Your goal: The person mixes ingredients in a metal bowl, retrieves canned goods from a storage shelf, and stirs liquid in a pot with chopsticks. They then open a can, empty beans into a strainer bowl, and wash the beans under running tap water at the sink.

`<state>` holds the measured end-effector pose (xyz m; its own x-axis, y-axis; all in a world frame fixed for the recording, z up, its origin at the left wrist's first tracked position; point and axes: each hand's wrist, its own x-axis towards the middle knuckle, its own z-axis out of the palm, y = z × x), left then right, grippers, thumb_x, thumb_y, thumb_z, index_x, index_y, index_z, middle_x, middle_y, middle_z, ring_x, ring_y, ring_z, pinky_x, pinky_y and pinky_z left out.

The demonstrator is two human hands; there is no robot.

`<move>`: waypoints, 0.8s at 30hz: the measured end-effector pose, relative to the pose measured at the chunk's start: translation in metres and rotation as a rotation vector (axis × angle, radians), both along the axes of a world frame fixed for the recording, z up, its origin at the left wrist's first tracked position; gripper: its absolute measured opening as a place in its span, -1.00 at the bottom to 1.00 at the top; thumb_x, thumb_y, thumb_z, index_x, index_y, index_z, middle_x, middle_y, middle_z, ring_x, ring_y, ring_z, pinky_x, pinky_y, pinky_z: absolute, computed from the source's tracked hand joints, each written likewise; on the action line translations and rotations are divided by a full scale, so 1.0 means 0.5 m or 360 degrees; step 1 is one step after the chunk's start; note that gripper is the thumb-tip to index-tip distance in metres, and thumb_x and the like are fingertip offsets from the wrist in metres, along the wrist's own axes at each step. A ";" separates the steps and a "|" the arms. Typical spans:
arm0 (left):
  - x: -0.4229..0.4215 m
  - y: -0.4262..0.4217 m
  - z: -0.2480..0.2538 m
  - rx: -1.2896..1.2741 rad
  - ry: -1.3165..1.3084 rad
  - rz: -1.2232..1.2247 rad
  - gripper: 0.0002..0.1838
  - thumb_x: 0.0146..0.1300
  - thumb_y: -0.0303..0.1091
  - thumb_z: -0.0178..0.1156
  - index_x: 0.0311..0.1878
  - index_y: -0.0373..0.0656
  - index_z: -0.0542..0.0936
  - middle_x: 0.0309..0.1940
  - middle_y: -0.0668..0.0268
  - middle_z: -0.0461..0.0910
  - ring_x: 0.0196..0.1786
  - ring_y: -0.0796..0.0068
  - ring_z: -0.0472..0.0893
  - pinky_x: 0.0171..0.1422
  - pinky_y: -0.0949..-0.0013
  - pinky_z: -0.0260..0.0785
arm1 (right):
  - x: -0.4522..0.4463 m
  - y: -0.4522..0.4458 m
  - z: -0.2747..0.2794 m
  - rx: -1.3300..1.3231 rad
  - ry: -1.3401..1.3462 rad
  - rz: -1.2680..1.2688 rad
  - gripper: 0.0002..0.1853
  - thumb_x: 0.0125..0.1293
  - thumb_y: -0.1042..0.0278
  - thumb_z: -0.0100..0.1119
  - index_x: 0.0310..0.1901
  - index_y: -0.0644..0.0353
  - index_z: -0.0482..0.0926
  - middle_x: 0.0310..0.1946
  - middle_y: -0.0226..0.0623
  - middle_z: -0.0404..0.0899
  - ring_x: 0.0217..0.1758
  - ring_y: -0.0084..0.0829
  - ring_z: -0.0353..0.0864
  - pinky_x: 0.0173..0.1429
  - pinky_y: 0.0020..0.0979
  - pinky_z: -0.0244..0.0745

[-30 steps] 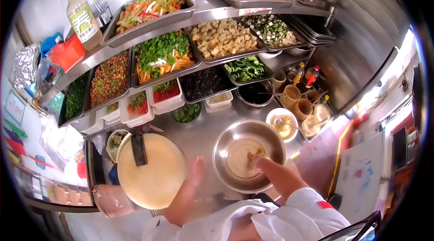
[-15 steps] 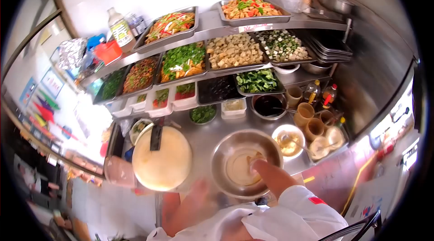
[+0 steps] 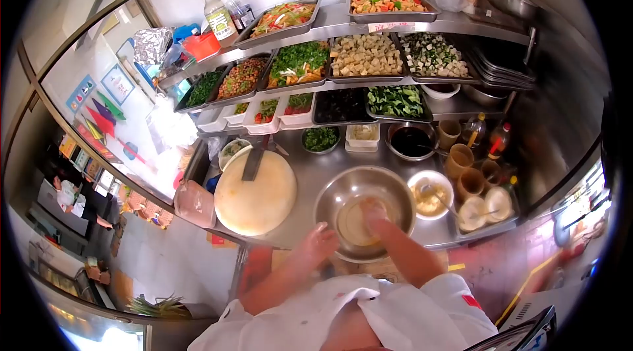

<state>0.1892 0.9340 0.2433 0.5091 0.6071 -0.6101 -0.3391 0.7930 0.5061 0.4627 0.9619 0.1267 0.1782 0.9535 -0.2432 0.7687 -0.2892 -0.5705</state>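
A large steel bowl (image 3: 328, 201) stands near the counter's front edge with a little pale stuff at its bottom. My right hand (image 3: 374, 215) reaches inside it; motion smears the fingers, and I cannot make out what they hold. At the bowl's left rim is my left hand (image 3: 320, 241), its fingers apart and holding nothing. Farther left lies a round chopping board (image 3: 257, 199), and a cleaver (image 3: 253, 164) rests across its back edge. To the bowl's right is a white bowl (image 3: 432, 197) of yellowish paste with a spoon in it.
Food trays (image 3: 368, 58) line the shelves behind. Tubs, a bowl of dark sauce (image 3: 410, 141), brown cups (image 3: 471, 182) and oil bottles (image 3: 499, 141) stand along the counter. A clear container (image 3: 196, 204) sits at the left edge. Another person (image 3: 69, 196) is far left.
The view has swung left, showing more of the room there. My left hand has moved from beside the chopping board to the steel bowl's rim. My right hand has stayed in the bowl.
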 end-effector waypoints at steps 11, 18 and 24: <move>0.062 0.052 -0.128 -0.0050 -0.0194 0.0021 -0.70 0.28 -0.16 0.39 -0.04 -0.09 0.61 -0.09 0.23 0.66 0.04 0.20 0.65 0.23 0.10 0.51 | -0.030 -0.128 0.053 0.0180 0.1355 -0.1333 -0.74 0.46 0.16 0.19 -0.03 0.18 0.65 -0.37 -0.37 0.61 -0.38 -0.50 0.57 -0.24 -0.39 0.48; 0.040 0.068 -0.066 -0.0026 -0.0303 -0.0148 -0.82 0.32 -0.22 0.36 -0.16 -0.09 0.63 -0.23 0.29 0.66 -0.14 0.33 0.66 0.04 0.18 0.58 | -0.062 -0.174 0.235 0.0110 0.1123 -0.1182 -0.64 0.46 0.16 0.19 0.17 0.15 0.64 -0.16 -0.28 0.71 -0.19 -0.41 0.67 -0.10 -0.30 0.56; 0.004 0.081 -0.043 -0.0064 -0.0419 -0.0170 -0.83 0.40 -0.23 0.30 -0.17 -0.13 0.66 -0.28 0.30 0.70 -0.21 0.36 0.70 -0.04 0.27 0.62 | -0.089 -0.168 0.268 0.0017 0.0710 -0.0978 -0.52 0.44 0.04 0.19 0.27 0.12 0.61 0.14 -0.14 0.70 0.22 -0.19 0.66 0.27 -0.25 0.53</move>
<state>0.1911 0.9743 0.2219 0.7128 0.5194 -0.4712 -0.3682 0.8490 0.3789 0.4182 0.8778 0.2609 0.5648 0.7172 -0.4082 0.1665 -0.5836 -0.7948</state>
